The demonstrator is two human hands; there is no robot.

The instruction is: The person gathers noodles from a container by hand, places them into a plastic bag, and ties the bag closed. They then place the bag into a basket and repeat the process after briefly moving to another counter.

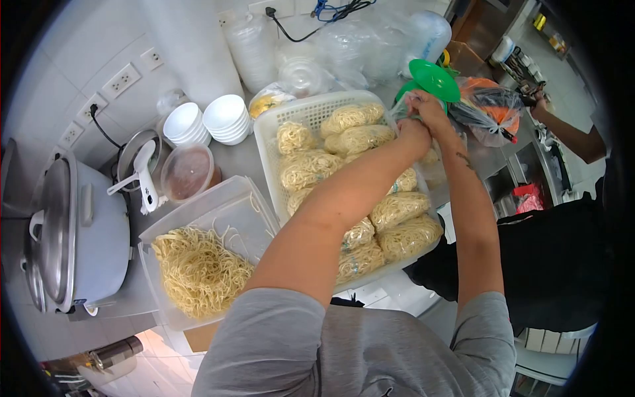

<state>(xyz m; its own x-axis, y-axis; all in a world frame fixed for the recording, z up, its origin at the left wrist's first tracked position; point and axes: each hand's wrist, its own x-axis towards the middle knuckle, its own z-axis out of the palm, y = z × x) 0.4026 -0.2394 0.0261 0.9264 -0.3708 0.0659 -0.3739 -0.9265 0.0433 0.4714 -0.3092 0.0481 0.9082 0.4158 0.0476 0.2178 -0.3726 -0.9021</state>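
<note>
At the far right corner of the white basket [264, 142], my hands are close together on a clear plastic bag [399, 111]. My left hand [415, 135] is closed on the bag's plastic. Just beyond it, my right hand [428, 109] also has its fingers closed on the bag; the fingertips are partly hidden. Several clear bags of yellow noodles [410, 237] lie in the basket under my left forearm. A round green dish [434, 79] stands right behind my hands.
Loose noodles [198, 271] fill part of a clear plastic bin [241, 198] at left. Near it stand a large rice cooker [99, 225], a tub of brownish food [190, 173], a white spoon [144, 169] and stacked white bowls [226, 119]. A co-worker's arm [572, 135] reaches in at right.
</note>
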